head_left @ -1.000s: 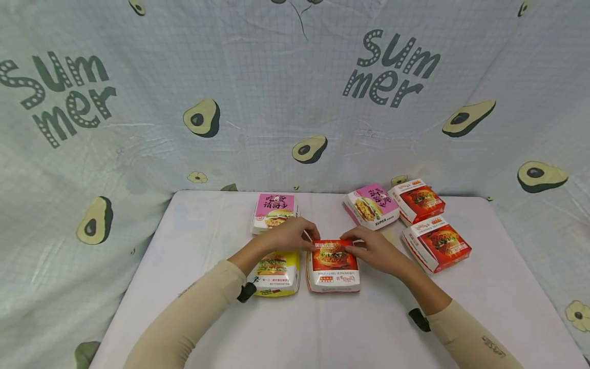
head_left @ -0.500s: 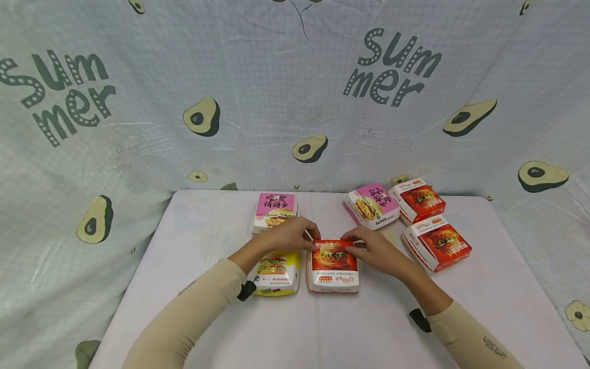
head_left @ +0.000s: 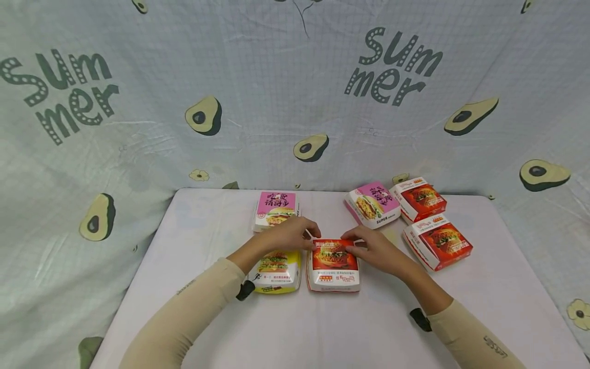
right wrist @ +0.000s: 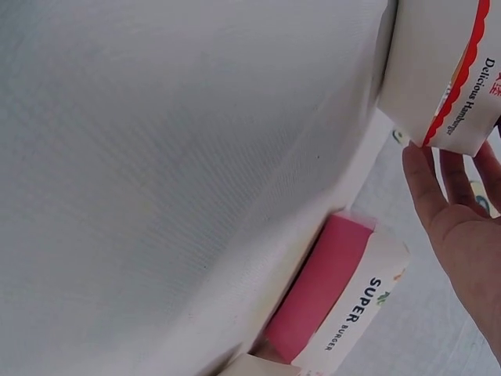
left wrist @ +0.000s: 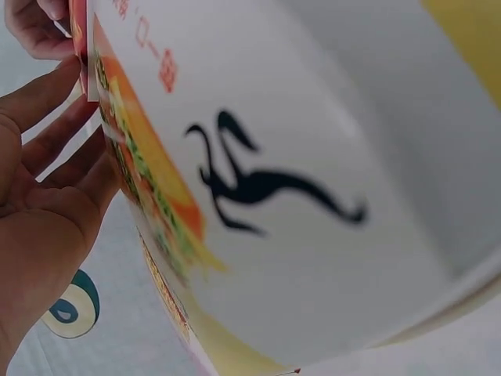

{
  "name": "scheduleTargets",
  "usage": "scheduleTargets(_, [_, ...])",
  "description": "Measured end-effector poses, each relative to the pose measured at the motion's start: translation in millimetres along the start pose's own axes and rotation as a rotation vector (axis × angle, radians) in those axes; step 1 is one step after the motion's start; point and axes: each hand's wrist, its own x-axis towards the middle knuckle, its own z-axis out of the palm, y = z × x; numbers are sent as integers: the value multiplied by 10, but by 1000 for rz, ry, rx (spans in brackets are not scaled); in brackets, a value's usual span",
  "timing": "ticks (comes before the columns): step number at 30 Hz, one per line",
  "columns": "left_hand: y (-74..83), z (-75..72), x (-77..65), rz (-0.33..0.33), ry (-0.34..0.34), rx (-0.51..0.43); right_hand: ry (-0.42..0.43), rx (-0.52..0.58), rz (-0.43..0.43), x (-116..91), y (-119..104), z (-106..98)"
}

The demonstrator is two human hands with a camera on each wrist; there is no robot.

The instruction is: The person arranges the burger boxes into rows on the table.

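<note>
Left grip beside burger box

Boxes on table, cloth behind

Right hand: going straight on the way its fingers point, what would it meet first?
The right hand would first meet the red box it touches; beyond that, the left hand looks next in line across the box's far edge, though depth is hard to judge.

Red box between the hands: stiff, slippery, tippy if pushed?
The red box would probably slide rather than tip: it's low and broad. Its straight, crisp-edged walls suggest decent stiffness, though what looks like thin card could dent. Its smooth printed top may be slick.
</note>
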Motion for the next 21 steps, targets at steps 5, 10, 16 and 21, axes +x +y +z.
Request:
scheduleTargets(5, [27,-19,1,-8,-7,5,18,4,-3,-16,0,-39])
scheduleTargets(10, [60,-83,-20,6,10,-2,56,-14,0,-29,-24,-95])
scheduleTargets(16, [133,-171,-16,41,51,17,118,-98,-3,-54,-55,-232])
scheduleTargets(21, [208,-232,24,76,108,72,212,-177,85,-98,-74,-474])
